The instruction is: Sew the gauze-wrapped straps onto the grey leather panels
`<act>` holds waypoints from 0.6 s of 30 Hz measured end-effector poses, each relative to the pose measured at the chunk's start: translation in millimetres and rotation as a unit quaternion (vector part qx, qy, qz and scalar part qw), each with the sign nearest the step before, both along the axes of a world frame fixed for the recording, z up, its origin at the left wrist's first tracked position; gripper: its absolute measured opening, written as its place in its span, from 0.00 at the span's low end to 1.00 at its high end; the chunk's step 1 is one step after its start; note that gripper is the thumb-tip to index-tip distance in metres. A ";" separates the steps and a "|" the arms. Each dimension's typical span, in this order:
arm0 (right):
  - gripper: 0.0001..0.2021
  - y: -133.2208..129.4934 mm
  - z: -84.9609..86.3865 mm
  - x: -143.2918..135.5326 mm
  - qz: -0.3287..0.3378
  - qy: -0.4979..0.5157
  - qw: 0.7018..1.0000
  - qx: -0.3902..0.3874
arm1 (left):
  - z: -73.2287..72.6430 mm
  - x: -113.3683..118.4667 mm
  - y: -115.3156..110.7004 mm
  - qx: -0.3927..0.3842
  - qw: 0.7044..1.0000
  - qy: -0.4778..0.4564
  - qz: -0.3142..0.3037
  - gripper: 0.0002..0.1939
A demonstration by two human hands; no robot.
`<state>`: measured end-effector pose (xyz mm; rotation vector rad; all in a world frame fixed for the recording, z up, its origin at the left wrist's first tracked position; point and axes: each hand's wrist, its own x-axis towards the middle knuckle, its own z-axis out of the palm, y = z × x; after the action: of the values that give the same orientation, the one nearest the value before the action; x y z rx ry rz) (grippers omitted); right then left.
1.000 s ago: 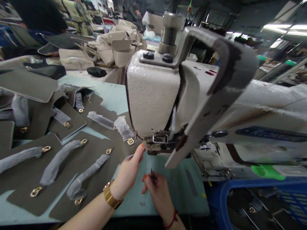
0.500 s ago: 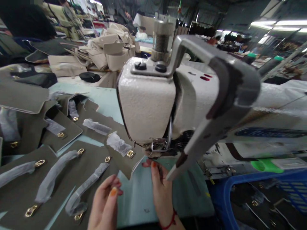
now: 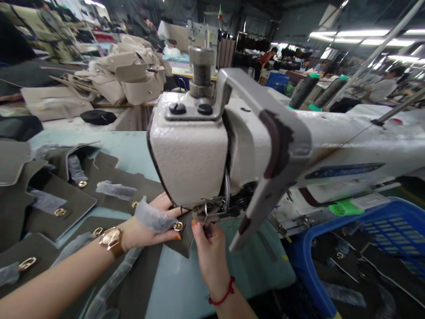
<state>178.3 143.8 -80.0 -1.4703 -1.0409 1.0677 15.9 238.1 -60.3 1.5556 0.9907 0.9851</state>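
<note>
A grey-brown leather panel [image 3: 181, 246] lies under the presser-foot area of a white sewing machine [image 3: 189, 155]. On it sits a strap in white wrapping [image 3: 154, 217] with a gold buckle [image 3: 178, 226]. My left hand [image 3: 162, 204] lies flat on the panel, fingers stretched out beneath the machine head and around the wrapped strap. My right hand [image 3: 209, 241] is closed at the panel's right edge, thumb on the edge close to the needle; its curled fingers are partly hidden. The needle itself is hard to make out.
Several similar panels [image 3: 63, 195] with wrapped straps cover the left of the pale green table [image 3: 179, 283]. A blue basket [image 3: 305, 266] holding more panels stands at right. A bent metal guard [image 3: 255, 199] hangs beside my right hand. Beige bags [image 3: 133, 79] are piled behind.
My left hand has moved forward from in front of the panel and now presses flat on it. My right hand has shifted slightly left to the panel's edge. The view has turned right.
</note>
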 end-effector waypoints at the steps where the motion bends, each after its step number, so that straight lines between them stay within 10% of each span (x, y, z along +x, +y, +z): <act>1: 0.19 -0.9 -1.0 1.8 0.002 -0.001 1.000 0.004 | 4.2 0.3 -3.1 0.083 0.990 0.088 -0.078 0.13; 3: 0.19 -2.9 -4.0 5.5 0.007 0.004 1.000 0.007 | 11.1 -1.0 -10.9 0.261 0.914 0.260 -0.172 0.18; 8: 0.17 -6.3 -11.8 15.3 0.032 0.065 0.997 -0.039 | 15.8 1.5 -32.3 0.448 0.786 0.415 -0.102 0.22; 18: 0.16 -5.3 -2.8 40.4 0.083 0.054 0.995 -0.009 | 18.2 21.2 -59.8 0.395 0.781 0.485 0.000 0.23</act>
<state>218.7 138.5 -82.8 -1.3417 -1.0934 1.2628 37.1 178.2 -42.1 2.9361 1.3159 0.5503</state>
